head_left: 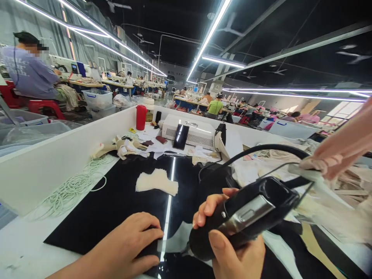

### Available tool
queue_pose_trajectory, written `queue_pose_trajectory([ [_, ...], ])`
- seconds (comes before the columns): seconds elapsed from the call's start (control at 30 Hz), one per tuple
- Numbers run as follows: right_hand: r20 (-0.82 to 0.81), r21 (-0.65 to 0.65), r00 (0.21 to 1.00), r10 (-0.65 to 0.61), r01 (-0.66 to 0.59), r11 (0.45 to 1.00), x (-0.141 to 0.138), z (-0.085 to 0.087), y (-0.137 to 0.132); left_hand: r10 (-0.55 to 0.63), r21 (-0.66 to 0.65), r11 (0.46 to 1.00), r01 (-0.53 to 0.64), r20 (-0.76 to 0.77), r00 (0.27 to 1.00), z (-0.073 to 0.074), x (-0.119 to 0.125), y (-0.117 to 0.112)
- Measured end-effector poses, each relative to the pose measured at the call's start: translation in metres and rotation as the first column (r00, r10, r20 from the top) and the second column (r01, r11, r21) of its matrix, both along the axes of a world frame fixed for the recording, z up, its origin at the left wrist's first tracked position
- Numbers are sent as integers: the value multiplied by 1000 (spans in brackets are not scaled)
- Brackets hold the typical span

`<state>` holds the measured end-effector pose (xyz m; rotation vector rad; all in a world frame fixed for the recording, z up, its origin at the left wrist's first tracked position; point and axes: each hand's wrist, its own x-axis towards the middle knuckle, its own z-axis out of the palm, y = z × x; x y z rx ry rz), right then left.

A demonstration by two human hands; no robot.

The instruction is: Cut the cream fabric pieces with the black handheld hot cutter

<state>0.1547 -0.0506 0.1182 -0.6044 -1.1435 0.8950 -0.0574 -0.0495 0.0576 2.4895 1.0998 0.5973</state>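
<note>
My right hand (229,240) grips a black corded handheld tool (244,221) with a silver plate along its side. The tool's narrow metal tip (187,251) points down beside a thin pale piece of material (177,238) on the glossy black board (116,201). Fingers curled, my left hand (130,240) rests low over the board at the left end of the pale piece. Something dark shows between its thumb and fingers, but I cannot make out what it is. Farther back on the board lies a cream, roughly T-shaped fabric piece (157,182).
Pale green cord (75,186) is heaped at left beside a white partition (58,159). Behind the board stand a phone (180,136), a white vented box (194,130) and a red bottle (141,117). Beige fabric (345,186) fills the right side. A co-worker (31,69) sits at left.
</note>
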Motion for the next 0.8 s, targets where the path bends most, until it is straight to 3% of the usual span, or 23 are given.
queue_pose_trajectory([
  [0.2,-98,-70,993,-64,57,996,-28,-6,5,56,-146,988,-51,28,998,1,9,-1],
  [0.37,-37,79,999,16,-13,997,-31,-16,14,114,-214,974,-80,153,982,-3,8,-1],
  [0.57,-107,-33,994,-32,28,999,-41,-14,12,141,-231,969,-85,237,961,-5,7,-2],
  [0.8,-93,-72,995,-48,41,997,-43,-11,11,134,-209,975,-80,259,957,-8,9,-2],
])
